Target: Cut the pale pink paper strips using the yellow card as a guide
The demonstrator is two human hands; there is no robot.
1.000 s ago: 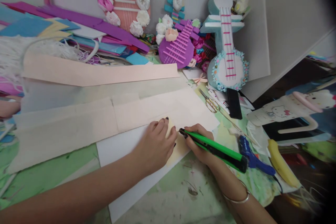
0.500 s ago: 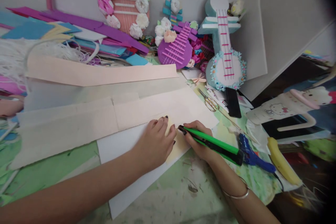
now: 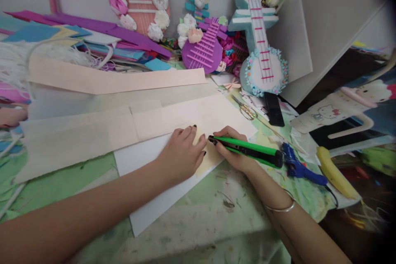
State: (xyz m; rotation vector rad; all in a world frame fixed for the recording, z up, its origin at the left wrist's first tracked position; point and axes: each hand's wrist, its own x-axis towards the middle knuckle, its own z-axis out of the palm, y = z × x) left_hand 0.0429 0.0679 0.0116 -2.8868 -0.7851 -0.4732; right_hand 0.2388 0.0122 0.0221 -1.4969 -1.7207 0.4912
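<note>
My left hand [image 3: 182,154] lies flat, fingers spread, pressing down a pale yellow paper piece [image 3: 206,161] on a white sheet [image 3: 145,161]. My right hand [image 3: 233,152] is closed round a green utility knife [image 3: 247,150], its dark tip at the yellow piece's edge just right of my left fingertips. A metal bangle [image 3: 280,207] circles my right wrist. Pale pink paper strips [image 3: 173,121] lie beneath and behind the white sheet.
Scissors [image 3: 247,111], a black phone [image 3: 274,109], a blue glue gun [image 3: 301,167] and a yellow banana-shaped object [image 3: 334,171] lie to the right. Paper guitar models [image 3: 261,49] and coloured foam sheets [image 3: 102,33] stand along the wall. A Hello Kitty item [image 3: 340,111] is far right.
The right hand has tilted the knife flatter, its rear end now lower toward the table. The left hand keeps pressing the yellow piece; the view shifted slightly.
</note>
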